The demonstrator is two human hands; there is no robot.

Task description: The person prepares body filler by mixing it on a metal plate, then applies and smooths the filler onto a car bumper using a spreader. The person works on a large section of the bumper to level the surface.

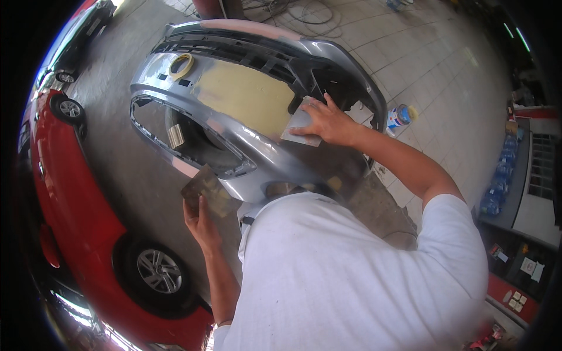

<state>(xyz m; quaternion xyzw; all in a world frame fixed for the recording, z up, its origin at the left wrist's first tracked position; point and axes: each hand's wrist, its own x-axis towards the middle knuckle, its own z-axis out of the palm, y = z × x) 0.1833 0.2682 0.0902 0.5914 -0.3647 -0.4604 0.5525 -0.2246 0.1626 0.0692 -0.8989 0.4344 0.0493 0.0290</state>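
Ideally, I'm keeping the pale spreader (299,119) flat and evenly pressed, my right hand (331,124) gripping it with thumb and fingers splayed, at the four-o'clock edge of the yellow filler (246,96) on the grey bumper (272,159), while my left hand (202,223) is clasping the smeared board (198,182) toward eight o'clock.

- Pale tiled floor (456,99) spreads to the right.
- A red car (79,181) stands left, a dark car (86,44) beyond.
- Strip lights (522,39) glow upper right.
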